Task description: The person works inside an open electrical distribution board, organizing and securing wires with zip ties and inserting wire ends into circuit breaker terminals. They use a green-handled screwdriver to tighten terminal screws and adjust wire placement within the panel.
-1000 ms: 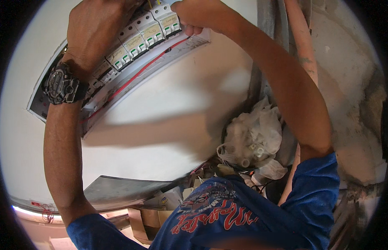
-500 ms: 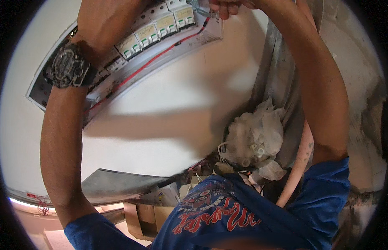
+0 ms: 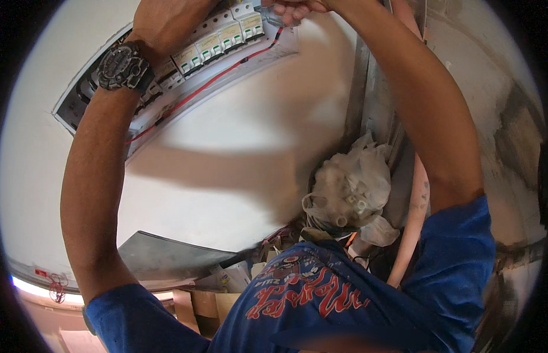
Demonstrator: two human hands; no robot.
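Note:
A wall-mounted breaker panel with a pale lower edge runs across the upper left. In it sits a row of white circuit breakers with green-marked switches. A red wire with black sections lies along the panel's lower edge. My left hand, with a black watch on its wrist, reaches over the breakers; its fingertips are hidden past the top edge. My right hand is beside the panel's right end with fingers curled inward, close to the red wire's upper end. What it pinches, if anything, is hidden.
Below right, a translucent plastic bag with white pieces in it rests by the wall corner. A pinkish pipe rises behind my right arm. Cardboard boxes and a dark flat panel are lower down.
The whole view has shifted slightly. My left hand and watch sit a little higher and farther right; my right hand stays by the panel's right end with its fingers still curled.

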